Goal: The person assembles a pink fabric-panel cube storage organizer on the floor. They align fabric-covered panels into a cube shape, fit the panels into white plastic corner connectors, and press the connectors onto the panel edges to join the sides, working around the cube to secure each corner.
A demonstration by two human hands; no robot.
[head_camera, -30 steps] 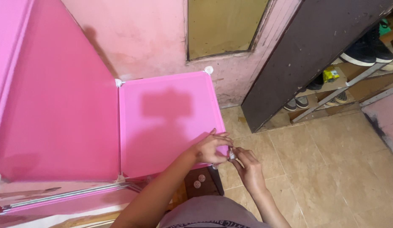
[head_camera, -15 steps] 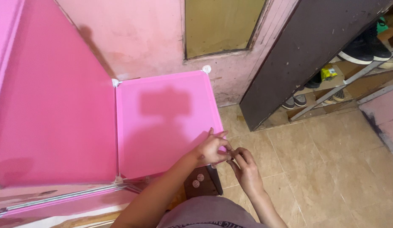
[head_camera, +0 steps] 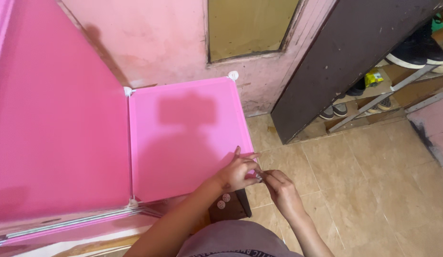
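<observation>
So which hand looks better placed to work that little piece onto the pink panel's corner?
Probably the right hand: its fingertips pinch the small connector at the pink panel corner. The left hand rests on the panel edge, steadying it.

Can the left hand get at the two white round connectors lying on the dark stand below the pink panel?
Probably yes. The left hand rests at the pink panel corner, just above the white round connectors; only its own forearm partly overhangs them.

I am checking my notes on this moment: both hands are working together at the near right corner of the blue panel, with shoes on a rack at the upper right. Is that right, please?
Not quite: the panel is pink, not blue, as the head view shows. The rest holds: the left hand and right hand meet at its near right corner, and shoes sit on a rack at the upper right.
</observation>
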